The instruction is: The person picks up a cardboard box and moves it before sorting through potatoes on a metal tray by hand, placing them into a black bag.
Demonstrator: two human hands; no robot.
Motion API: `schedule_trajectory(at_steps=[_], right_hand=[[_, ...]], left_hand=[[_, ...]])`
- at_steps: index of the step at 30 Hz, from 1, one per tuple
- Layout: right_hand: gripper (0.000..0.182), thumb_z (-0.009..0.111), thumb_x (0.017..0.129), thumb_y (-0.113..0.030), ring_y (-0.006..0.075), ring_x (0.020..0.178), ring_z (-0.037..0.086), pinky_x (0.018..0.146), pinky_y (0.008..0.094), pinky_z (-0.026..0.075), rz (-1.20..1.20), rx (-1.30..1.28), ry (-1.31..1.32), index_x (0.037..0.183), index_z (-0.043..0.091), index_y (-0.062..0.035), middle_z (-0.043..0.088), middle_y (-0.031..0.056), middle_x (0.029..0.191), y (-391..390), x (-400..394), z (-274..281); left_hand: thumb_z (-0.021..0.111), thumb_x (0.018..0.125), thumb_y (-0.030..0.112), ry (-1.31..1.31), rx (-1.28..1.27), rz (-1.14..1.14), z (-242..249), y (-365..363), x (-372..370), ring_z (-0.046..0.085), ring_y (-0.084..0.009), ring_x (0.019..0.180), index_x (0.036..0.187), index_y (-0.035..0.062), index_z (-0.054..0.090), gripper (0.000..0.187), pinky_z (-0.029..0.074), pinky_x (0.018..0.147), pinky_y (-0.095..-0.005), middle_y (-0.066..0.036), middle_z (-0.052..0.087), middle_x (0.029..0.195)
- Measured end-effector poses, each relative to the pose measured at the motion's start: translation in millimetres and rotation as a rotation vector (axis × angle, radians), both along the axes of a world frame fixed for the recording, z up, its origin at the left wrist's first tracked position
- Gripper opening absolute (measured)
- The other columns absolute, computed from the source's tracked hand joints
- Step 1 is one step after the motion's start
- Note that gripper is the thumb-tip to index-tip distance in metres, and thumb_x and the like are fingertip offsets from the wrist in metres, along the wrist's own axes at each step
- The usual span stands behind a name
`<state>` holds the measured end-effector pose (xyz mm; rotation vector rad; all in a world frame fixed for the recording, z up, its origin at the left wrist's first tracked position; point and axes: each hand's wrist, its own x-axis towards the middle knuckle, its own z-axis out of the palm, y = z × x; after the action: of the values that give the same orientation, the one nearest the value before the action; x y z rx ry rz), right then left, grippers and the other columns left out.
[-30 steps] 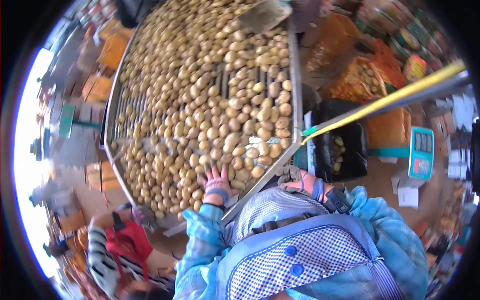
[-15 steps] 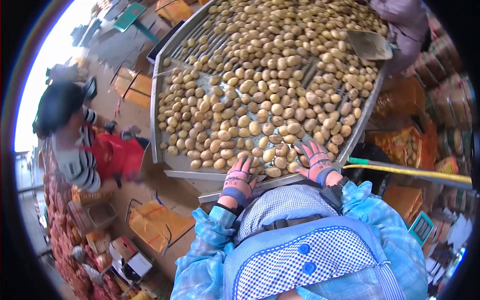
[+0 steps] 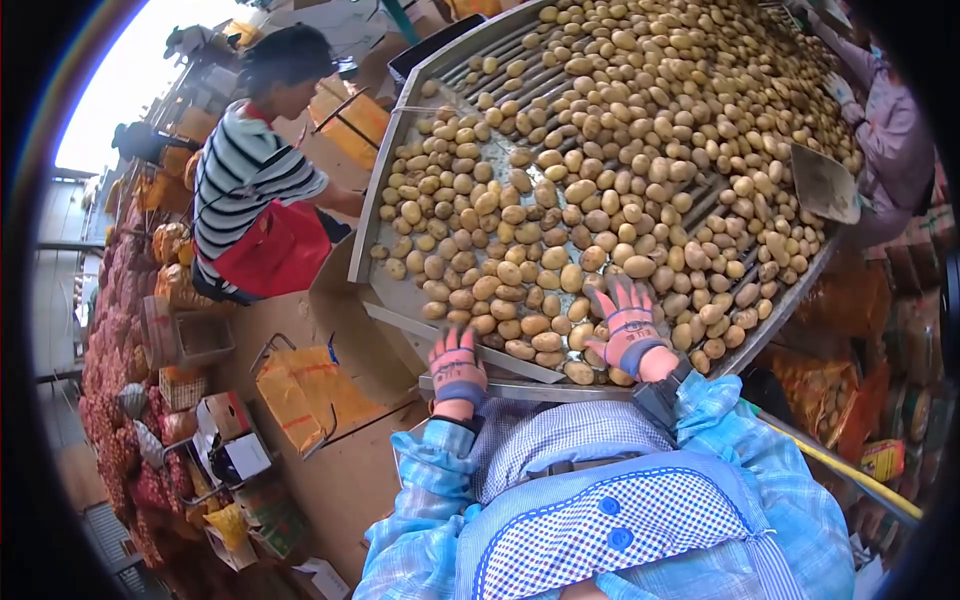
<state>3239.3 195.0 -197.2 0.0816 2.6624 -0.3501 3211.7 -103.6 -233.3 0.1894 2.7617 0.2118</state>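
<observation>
A long metal sorting table (image 3: 400, 205) is covered with several yellow potatoes (image 3: 600, 170) lying on its roller bars. My left hand (image 3: 456, 368), in a pink and grey glove, rests flat on the table's near rim with fingers apart and nothing in it. My right hand (image 3: 628, 325), gloved the same way, lies spread over the potatoes near the front edge, touching them without gripping any.
A person in a striped shirt and red apron (image 3: 250, 205) stands at the table's left side. Another person's sleeve (image 3: 885, 125) and a metal scoop (image 3: 822, 185) are at the right. Orange net sacks (image 3: 300, 390), crates and boxes crowd the floor at left.
The view has swung to the left along the table. My left hand has slid back from the potatoes onto the rim. My right hand has moved from the rim onto the potatoes.
</observation>
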Motion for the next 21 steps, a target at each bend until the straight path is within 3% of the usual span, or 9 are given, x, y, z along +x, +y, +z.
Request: schedule_trajectory(at_steps=[2, 5, 9, 11, 14, 17, 18, 19, 21], right_hand=[[0.087, 0.069, 0.076, -0.054, 0.0445, 0.141, 0.024, 0.115, 0.0578, 0.014, 0.089, -0.017, 0.061, 0.149, 0.031, -0.0232, 0.026, 0.0218, 0.153, -14.2, -6.6, -9.3], [0.087, 0.07, 0.076, -0.053, 0.0442, 0.14, 0.024, 0.114, 0.0578, 0.014, 0.253, 0.004, 0.028, 0.149, 0.032, -0.0231, 0.026, 0.0213, 0.153, -36.3, -7.8, -15.6], [0.084, 0.063, 0.079, -0.06, 0.0392, 0.143, 0.023, 0.114, 0.0619, 0.009, 0.36, 0.118, -0.15, 0.149, 0.033, -0.0266, 0.026, 0.0155, 0.155, -41.0, -1.6, -33.4], [0.084, 0.062, 0.079, -0.062, 0.0385, 0.144, 0.022, 0.114, 0.0637, 0.007, 0.373, 0.156, -0.134, 0.149, 0.034, -0.0258, 0.026, 0.0138, 0.156, -42.3, -0.1, -40.0], [0.088, 0.063, 0.079, -0.061, 0.0396, 0.144, 0.021, 0.112, 0.066, 0.007, 0.379, 0.163, -0.173, 0.151, 0.03, -0.0233, 0.026, 0.0161, 0.156, -42.9, -4.2, -41.5], [0.09, 0.064, 0.079, -0.06, 0.0416, 0.143, 0.021, 0.111, 0.0677, 0.007, 0.353, 0.128, -0.155, 0.151, 0.028, -0.0213, 0.026, 0.0192, 0.155, -45.2, -5.6, -38.9], [0.091, 0.067, 0.078, -0.058, 0.045, 0.143, 0.019, 0.113, 0.0643, 0.009, 0.264, -0.029, -0.131, 0.151, 0.029, -0.0181, 0.025, 0.0235, 0.153, -43.8, -7.2, -33.8], [0.095, 0.07, 0.077, -0.056, 0.0406, 0.142, 0.024, 0.115, 0.0543, 0.019, 0.21, -0.321, 0.031, 0.151, 0.027, -0.0151, 0.028, 0.0217, 0.152, -32.4, -6.6, -46.3], [0.094, 0.072, 0.081, -0.048, 0.0303, 0.141, 0.03, 0.114, 0.0426, 0.028, -0.131, -1.102, -0.245, 0.151, 0.023, -0.0094, 0.032, 0.018, 0.151, -56.4, -13.0, 24.4]], left_hand=[[0.063, 0.079, 0.02, -0.025, -0.069, 0.053, -8.7, -12.8, -12.6, 0.039, -0.0386, 0.133, 0.131, 0.0166, 0.055, 0.053, 0.033, 0.108, -0.051, -0.013, 0.046, 0.143], [0.069, 0.071, 0.019, -0.054, -0.078, -0.003, -20.4, -17.9, -23.9, 0.036, -0.0392, 0.135, 0.131, 0.0193, 0.055, 0.062, 0.035, 0.108, -0.0503, -0.011, 0.048, 0.14], [0.065, 0.071, 0.015, -0.074, -0.044, -0.057, -26.4, -22.1, -25.8, 0.04, -0.036, 0.132, 0.12, 0.0194, 0.061, 0.05, 0.038, 0.103, -0.0499, -0.011, 0.052, 0.132], [0.06, 0.077, 0.012, 0.03, 0.02, -0.045, -20.7, -26.3, -15.0, 0.043, -0.0326, 0.129, 0.115, 0.0203, 0.063, 0.038, 0.038, 0.101, -0.0529, -0.008, 0.055, 0.127], [0.06, 0.076, 0.012, 0.2, 0.13, -0.027, -11.5, -35.0, 4.3, 0.045, -0.0328, 0.126, 0.11, 0.0188, 0.064, 0.035, 0.037, 0.1, -0.0556, -0.008, 0.056, 0.123], [0.065, 0.066, 0.008, 0.444, 0.314, -0.094, 13.8, -30.2, 20.3, 0.049, -0.0357, 0.12, 0.102, 0.0146, 0.064, 0.037, 0.04, 0.099, -0.0522, -0.011, 0.057, 0.117], [0.065, 0.068, 0.01, 0.518, 0.373, -0.127, 20.8, -23.9, 23.6, 0.051, -0.035, 0.118, 0.099, 0.0138, 0.064, 0.032, 0.04, 0.098, -0.0554, -0.011, 0.058, 0.116], [0.064, 0.071, 0.013, 0.551, 0.395, -0.159, 25.0, -16.6, 24.7, 0.051, -0.0344, 0.119, 0.099, 0.0143, 0.065, 0.028, 0.04, 0.099, -0.0573, -0.011, 0.058, 0.116], [0.063, 0.076, 0.018, 0.588, 0.44, -0.245, 32.0, 2.0, 20.2, 0.051, -0.0327, 0.12, 0.1, 0.0135, 0.065, 0.025, 0.038, 0.1, -0.0574, -0.011, 0.059, 0.117]])
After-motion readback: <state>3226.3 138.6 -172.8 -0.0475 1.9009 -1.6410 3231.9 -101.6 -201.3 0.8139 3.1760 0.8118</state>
